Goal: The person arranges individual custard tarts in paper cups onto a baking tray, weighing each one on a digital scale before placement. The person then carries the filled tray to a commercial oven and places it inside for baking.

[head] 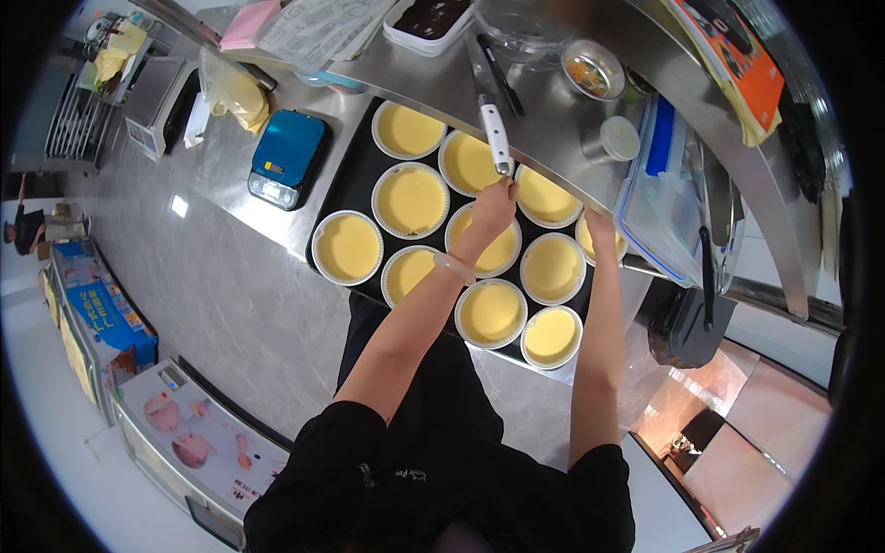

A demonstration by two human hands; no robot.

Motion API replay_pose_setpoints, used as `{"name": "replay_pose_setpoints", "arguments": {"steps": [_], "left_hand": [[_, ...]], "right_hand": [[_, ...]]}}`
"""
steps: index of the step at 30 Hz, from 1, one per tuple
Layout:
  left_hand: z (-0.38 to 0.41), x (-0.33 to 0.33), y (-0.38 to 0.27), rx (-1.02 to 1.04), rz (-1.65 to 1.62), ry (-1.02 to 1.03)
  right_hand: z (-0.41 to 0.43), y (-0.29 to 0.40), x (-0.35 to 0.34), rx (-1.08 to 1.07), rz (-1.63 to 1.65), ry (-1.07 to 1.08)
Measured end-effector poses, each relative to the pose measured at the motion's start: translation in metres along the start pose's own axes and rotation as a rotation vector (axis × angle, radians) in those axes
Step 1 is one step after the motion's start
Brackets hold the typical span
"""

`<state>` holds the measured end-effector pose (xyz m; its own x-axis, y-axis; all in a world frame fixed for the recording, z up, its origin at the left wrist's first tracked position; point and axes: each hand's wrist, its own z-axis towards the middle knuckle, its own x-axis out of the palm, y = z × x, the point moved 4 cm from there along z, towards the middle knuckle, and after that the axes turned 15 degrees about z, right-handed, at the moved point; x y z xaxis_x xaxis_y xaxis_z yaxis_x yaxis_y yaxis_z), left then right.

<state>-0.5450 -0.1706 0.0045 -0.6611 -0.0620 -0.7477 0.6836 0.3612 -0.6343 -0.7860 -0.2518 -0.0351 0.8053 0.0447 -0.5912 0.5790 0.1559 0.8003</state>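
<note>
On a black baking tray (349, 166) stand several round white fluted cups (410, 200) filled with smooth yellow batter. My left hand (494, 207), with a pale bangle on its wrist, reaches over the middle cups near the shelf edge; its fingers are bent, and whether they grip anything does not show. The white handle of a knife (494, 131) juts over the shelf edge just above it. Over the cup (590, 242) at the far right is my right hand (597, 225), its fingers hidden beneath the steel shelf (546, 138).
A blue digital kitchen scale (287, 148) and a piping bag (238, 100) lie left of the tray. On the shelf are a black pen (499, 76), a steel bowl (592, 69), a lidded jar (615, 140) and a clear plastic container (657, 200). A person (29, 228) is far left.
</note>
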Motion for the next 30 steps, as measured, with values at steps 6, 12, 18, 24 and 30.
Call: {"name": "replay_pose_setpoints", "arguments": {"steps": [6, 12, 18, 24, 30], "left_hand": [[-0.019, -0.039, 0.012, 0.074, -0.293, -0.046], [-0.044, -0.097, 0.051, 0.031, -0.316, 0.045], [-0.070, -0.197, 0.115, 0.033, -0.200, 0.007], [-0.080, -0.306, 0.216, 0.073, -0.061, -0.204], [-0.070, -0.384, 0.337, -0.013, -0.089, -0.302]], "right_hand": [[-0.043, 0.076, 0.007, 0.345, 0.683, -0.099], [-0.085, 0.160, 0.037, 0.375, 0.765, -0.112], [-0.111, 0.238, 0.106, 0.349, 0.805, -0.090], [-0.132, 0.323, 0.224, 0.351, 0.796, 0.044], [-0.134, 0.393, 0.361, 0.337, 0.817, 0.177]]}}
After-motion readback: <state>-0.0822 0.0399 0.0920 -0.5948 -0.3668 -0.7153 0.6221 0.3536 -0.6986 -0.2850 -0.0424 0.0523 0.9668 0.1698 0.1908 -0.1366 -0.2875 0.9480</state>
